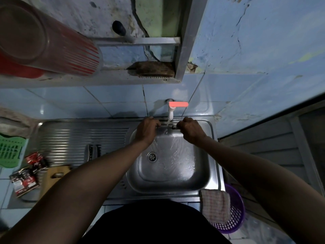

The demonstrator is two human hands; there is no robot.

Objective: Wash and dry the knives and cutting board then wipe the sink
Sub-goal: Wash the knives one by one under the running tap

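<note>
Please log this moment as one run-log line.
stage: rinsing | left hand and right hand: holding knife under running tap | cutting board: on drainboard

Dim light; cracked pale-blue wall [255, 36], blue tiles [109, 101] below, metal shelf [137, 40].

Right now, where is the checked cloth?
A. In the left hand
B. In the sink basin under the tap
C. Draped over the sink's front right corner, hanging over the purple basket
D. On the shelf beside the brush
C: the checked cloth hangs off the front right corner of the sink, over the purple basket, while both hands hold a knife under the running tap.
</note>
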